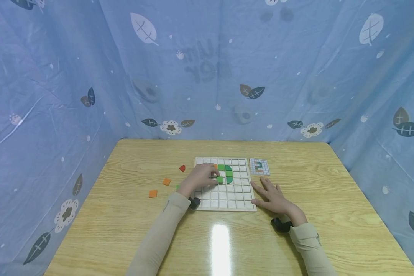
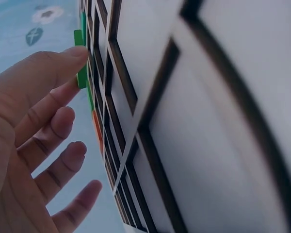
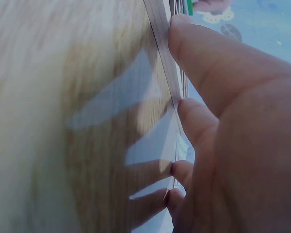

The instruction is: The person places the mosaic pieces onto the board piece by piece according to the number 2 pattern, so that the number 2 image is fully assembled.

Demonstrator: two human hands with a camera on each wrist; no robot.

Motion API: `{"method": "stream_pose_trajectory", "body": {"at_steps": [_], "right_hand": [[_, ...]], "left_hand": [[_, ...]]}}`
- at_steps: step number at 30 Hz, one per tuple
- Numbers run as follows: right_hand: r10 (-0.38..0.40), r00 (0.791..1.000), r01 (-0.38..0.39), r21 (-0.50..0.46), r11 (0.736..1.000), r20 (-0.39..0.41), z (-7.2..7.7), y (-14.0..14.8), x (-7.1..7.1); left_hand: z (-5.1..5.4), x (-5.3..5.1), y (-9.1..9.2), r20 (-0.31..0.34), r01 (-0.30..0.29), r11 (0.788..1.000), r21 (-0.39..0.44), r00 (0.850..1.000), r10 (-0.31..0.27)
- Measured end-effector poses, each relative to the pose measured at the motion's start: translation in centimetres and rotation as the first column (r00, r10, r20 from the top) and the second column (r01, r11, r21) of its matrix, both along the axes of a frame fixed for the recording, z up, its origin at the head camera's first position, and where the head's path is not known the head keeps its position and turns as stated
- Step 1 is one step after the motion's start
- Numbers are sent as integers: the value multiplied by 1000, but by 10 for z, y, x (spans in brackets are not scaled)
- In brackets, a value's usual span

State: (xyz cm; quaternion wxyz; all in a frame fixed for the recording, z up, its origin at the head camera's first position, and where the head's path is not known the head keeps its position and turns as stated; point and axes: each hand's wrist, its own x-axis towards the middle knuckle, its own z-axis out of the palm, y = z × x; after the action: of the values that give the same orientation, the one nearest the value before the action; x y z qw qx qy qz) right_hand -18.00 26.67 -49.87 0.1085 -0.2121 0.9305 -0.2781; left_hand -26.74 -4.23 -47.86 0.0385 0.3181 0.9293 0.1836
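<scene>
Over the white grid board [image 1: 224,204], the left hand [image 1: 201,176] pinches a green square tile [image 1: 220,179] between thumb and index finger; the left wrist view shows this green tile [image 2: 81,80] at the fingertips, other fingers spread. On the board, a green square [image 1: 221,167], a green square [image 1: 229,174] and two dark green curved pieces [image 1: 229,168] lie in cells, with an orange piece [image 1: 215,166] partly behind the fingers. The right hand [image 1: 272,197] lies spread at the board's right edge, thumb and index finger touching it; the right wrist view shows the thumb at the edge [image 3: 167,58].
Two orange squares [image 1: 153,193] and a red quarter piece [image 1: 182,168] lie on the table left of the board. A green piece [image 1: 177,187] is partly hidden by the left hand. A pattern card [image 1: 259,167] lies right of the board; a blue curtain [image 1: 207,76] surrounds the table.
</scene>
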Motion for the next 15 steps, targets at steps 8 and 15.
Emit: {"method": "stream_pose_trajectory", "body": {"at_steps": [8, 15], "right_hand": [[-1, 1000, 1, -5, 1000, -9, 3, -1, 1], [3, 1000, -3, -9, 1000, -9, 2, -1, 1]], "left_hand": [[3, -2, 5, 14, 5, 1000, -14, 1000, -5], [1, -5, 6, 28, 1, 999, -33, 1000, 0]]}}
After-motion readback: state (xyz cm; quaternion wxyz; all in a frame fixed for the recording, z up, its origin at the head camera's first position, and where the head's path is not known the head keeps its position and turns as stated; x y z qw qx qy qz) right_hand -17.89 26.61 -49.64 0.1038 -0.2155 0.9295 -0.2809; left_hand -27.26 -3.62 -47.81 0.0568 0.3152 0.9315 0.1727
